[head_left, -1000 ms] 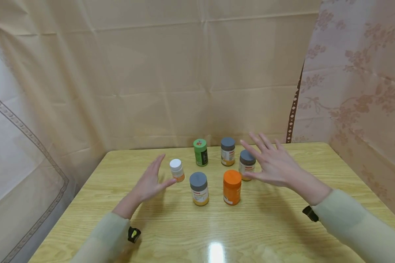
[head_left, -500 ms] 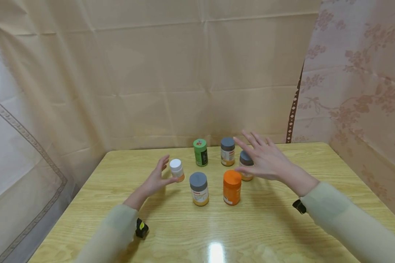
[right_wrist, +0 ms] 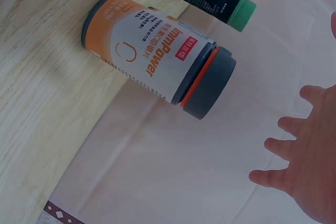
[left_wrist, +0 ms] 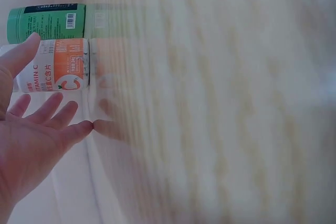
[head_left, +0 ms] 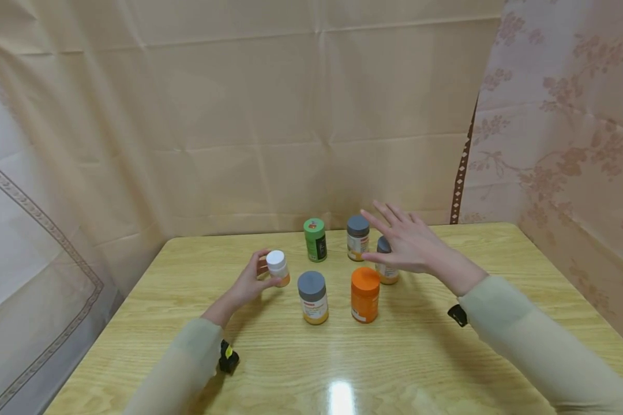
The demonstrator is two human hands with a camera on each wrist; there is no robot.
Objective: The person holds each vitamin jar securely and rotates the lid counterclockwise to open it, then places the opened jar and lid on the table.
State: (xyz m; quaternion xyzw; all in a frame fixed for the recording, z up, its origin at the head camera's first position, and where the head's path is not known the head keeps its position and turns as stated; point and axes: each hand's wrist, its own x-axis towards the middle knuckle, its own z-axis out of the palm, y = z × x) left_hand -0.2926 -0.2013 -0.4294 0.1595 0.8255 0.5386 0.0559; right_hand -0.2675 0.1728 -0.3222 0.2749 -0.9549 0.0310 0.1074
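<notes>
My left hand (head_left: 248, 283) is around a small white-capped vitamin C bottle (head_left: 277, 263), thumb on the near side and fingers on the far left side. In the left wrist view a gap shows between the fingers and the bottle (left_wrist: 60, 66); whether the thumb touches it I cannot tell. Spread wide, my right hand (head_left: 407, 245) hovers over the right side of the group and holds nothing. Partly behind it stands a grey-lidded jar (head_left: 387, 273). The right wrist view shows a grey-lidded tablet jar (right_wrist: 152, 51) apart from the straight fingers.
A green canister (head_left: 315, 240) and another grey-lidded jar (head_left: 357, 239) stand at the back of the wooden table (head_left: 270, 369). Nearer the front are a grey-lidded jar (head_left: 313, 297) and an orange jar (head_left: 365, 295). Beige cloth (head_left: 239, 115) hangs behind the table.
My left hand has moved right and closer around the white-capped bottle. My right hand has drifted left and slightly up, still spread. The bottles and jars stand where they were.
</notes>
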